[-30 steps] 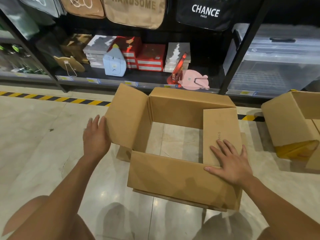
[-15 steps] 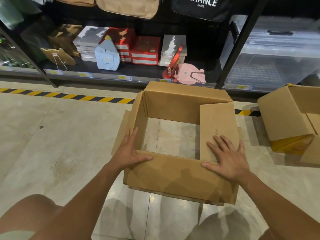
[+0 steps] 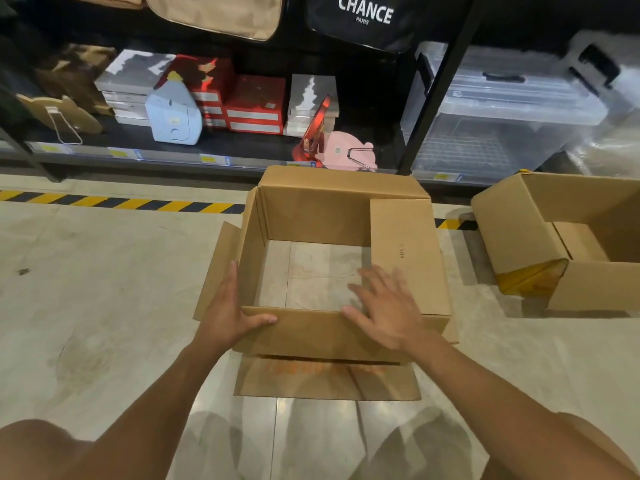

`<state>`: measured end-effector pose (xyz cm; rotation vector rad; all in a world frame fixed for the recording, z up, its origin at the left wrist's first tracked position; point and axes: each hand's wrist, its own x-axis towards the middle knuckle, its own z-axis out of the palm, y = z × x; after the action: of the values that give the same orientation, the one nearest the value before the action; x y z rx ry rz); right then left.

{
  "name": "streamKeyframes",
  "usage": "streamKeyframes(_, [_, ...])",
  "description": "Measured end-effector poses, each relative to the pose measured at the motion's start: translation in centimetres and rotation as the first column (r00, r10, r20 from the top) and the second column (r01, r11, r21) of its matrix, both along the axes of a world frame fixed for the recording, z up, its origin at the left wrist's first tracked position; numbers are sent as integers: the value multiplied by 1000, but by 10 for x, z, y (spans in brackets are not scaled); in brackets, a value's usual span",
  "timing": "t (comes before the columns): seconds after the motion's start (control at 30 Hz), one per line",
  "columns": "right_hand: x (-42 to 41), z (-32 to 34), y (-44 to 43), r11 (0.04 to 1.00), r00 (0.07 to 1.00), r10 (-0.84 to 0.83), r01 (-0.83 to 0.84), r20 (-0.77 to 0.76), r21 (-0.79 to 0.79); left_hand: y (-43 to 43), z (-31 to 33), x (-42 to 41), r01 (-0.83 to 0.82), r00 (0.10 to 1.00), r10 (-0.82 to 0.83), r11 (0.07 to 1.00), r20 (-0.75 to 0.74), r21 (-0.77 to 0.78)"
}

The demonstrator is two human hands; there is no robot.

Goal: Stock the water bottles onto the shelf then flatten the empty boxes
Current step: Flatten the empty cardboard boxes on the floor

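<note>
An empty brown cardboard box stands on the floor in front of me, open at top and bottom so the tiles show through it. My left hand holds its near left corner, fingers along the left wall and thumb on the near wall. My right hand is spread flat with straight fingers over the near wall's top edge, beside the folded-in right flap. A bottom flap lies flat on the floor on my side. No water bottles are in view.
A second open cardboard box lies on the floor to the right. A black shelf behind holds stacked boxes and small goods; clear plastic bins stand at its right. Yellow-black hazard tape runs along the shelf's foot.
My left hand pushed the left flap in and moved to the near left corner. My right hand slid left off the right flap. The near bottom flap now lies out on the floor.
</note>
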<state>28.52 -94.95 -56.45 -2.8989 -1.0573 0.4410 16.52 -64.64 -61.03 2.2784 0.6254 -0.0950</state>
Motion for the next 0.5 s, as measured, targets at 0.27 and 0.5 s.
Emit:
streamKeyframes(0.27, [-22, -7, 65, 982, 935, -177, 189, -308, 10, 2, 1, -1, -4, 1000, 4, 1000, 26, 0])
streamKeyframes(0.5, [-26, 13, 77, 977, 938, -210, 209, -277, -30, 3, 2, -2, 3, 999, -3, 1000, 36, 4])
